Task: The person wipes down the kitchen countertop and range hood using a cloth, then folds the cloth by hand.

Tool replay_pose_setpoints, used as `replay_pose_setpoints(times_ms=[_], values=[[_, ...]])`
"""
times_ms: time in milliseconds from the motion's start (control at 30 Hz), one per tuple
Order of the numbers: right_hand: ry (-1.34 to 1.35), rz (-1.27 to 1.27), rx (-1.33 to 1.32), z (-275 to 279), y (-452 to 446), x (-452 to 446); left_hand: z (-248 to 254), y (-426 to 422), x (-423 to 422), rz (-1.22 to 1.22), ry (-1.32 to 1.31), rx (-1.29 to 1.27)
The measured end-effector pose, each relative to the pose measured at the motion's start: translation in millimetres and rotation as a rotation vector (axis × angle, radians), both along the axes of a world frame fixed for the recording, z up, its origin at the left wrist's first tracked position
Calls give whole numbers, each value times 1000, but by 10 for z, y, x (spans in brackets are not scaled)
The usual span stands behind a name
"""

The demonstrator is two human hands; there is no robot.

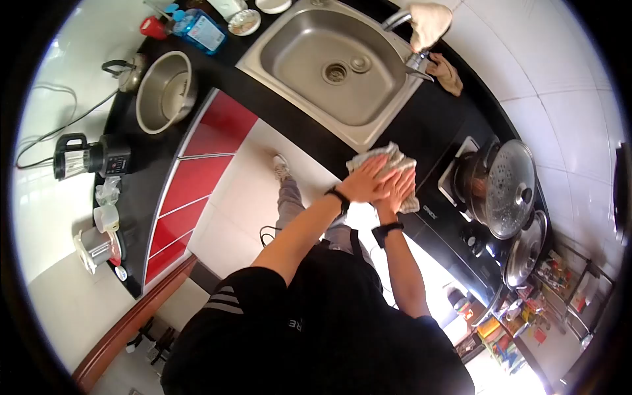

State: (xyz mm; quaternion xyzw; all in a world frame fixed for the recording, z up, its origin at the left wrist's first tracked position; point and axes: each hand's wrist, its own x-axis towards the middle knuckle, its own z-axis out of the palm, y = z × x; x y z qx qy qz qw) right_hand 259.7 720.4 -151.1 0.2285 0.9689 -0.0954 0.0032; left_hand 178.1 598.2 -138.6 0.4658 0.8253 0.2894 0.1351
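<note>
Cloth (392,151) lies beneath the left hand (360,185) and right hand (394,196), their fingers (404,180) extended flat over it, not gripping.

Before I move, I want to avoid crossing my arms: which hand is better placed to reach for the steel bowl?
Probably your left hand. Both hands lie flat on the cloth, but the left is nearer the steel bowl; your right hand might have to reach across it.

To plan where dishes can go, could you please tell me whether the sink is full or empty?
Empty: the sink shows its bare steel bottom and drain, with no dishes or water visible.
</note>
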Motion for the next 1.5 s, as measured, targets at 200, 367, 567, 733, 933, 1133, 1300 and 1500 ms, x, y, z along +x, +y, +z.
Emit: replay_pose_setpoints(times_ms=[200, 367, 567, 733, 933, 1133, 1300, 1500], values=[[-98, 94, -12, 91, -590, 143, 232, -704, 132, -16, -155, -177], [-16, 233, -35, 235, -1065, -212, 323, -1312, -227, -23, -167, -134], [-29, 432, 74, 179, -1885, -1036, 269, -2288, -829, 78, -136, -80], [-24, 483, -118, 402, -2635, -2007, 184, -3043, -1666, 178, -114, -32], [-124, 551, -165, 474, -3417, -3016, 334, -3834, -2404, 328, -42, -142], [-55, 536, -319, 508, -3587, -3261, 366, -4074, -2656, 352, -22, -179], [-61, 405, -279, 628, -3423, -2809, 346, -4070, -2620, 375, -65, -122], [-261, 429, -271, 688, -3500, -2878, 269, -4150, -2798, 460, -11, -223]])
